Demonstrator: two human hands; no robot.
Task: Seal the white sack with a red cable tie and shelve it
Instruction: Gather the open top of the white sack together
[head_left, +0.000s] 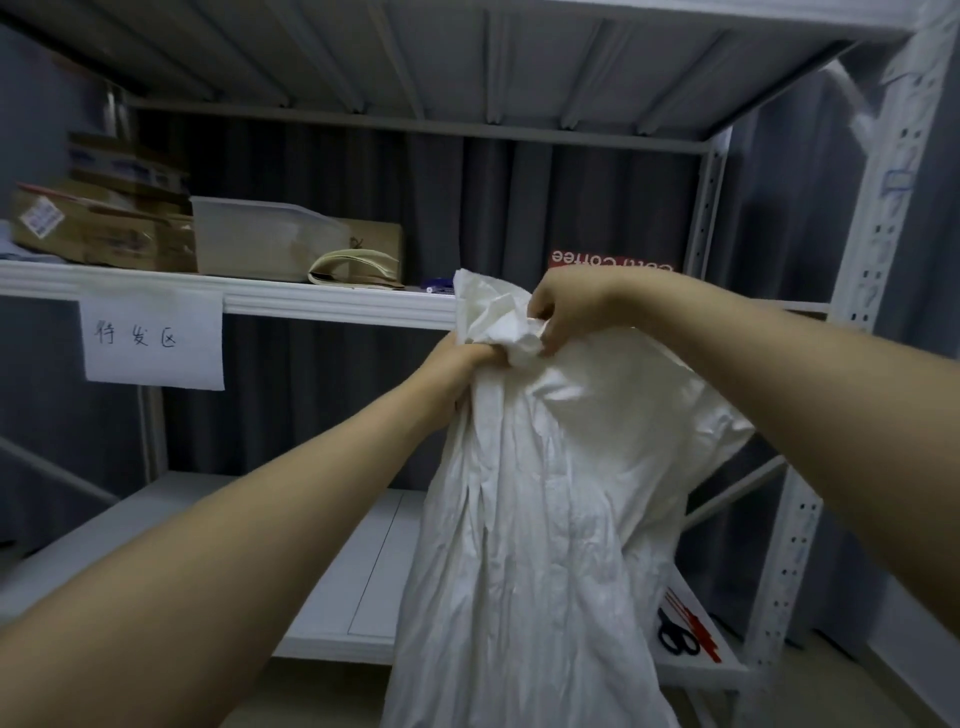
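A tall, full white sack (545, 519) stands in front of the white metal shelf unit, its bottom out of view. My left hand (457, 374) is closed around the gathered neck of the sack. My right hand (566, 306) pinches the crumpled cloth of the sack's mouth just above the left hand. Red cable ties (693, 626) lie on the lower shelf (332, 561) at the right, partly hidden behind the sack. No tie is visible on the neck.
Black scissors (675, 636) lie beside the red ties. The middle shelf (234, 296) carries cardboard boxes (98, 228), a translucent plastic bin (254, 239), a paper stack and a red box (613, 260). A handwritten paper label (153, 340) hangs from its edge.
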